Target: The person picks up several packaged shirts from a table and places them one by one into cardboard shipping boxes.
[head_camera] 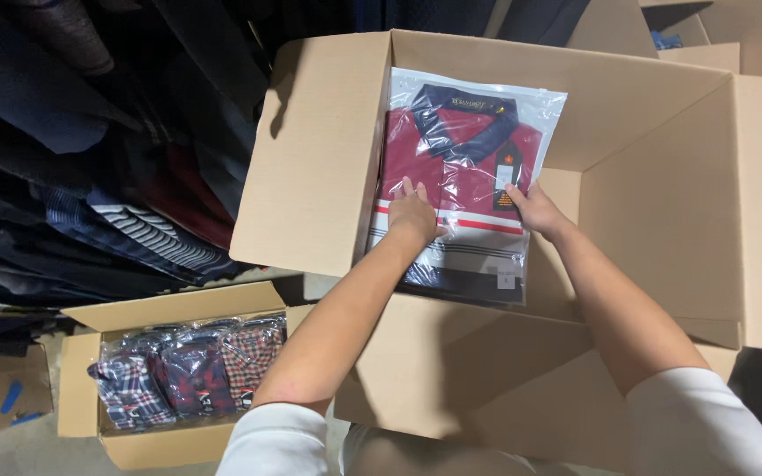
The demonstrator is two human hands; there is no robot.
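1. Slippage is the main risk in the head view: the bagged shirt (465, 176), a red polo with a navy collar in clear film, leans against the inner wall of the big box (328, 159), and the glossy film could slide under the palms.
2. Left hand (414, 214) lies flat and spread on the bag's lower left; right hand (533, 207) grips its right edge, fingers curled round it. Uneven pressure could crease the fold or tip the pack sideways.
3. The flaps stand open; the near flap (451, 361) crosses under the forearms and could catch a sleeve or snag the bag's corner.
4. No tabletop shows. The box sits low, with the floor (19, 454) pale beside it.
5. A small box (81, 388) at lower left holds bagged plaid shirts (191, 370).
6. Dark clothes (90, 132) crowd the left; more cartons (690, 31) stand beyond.
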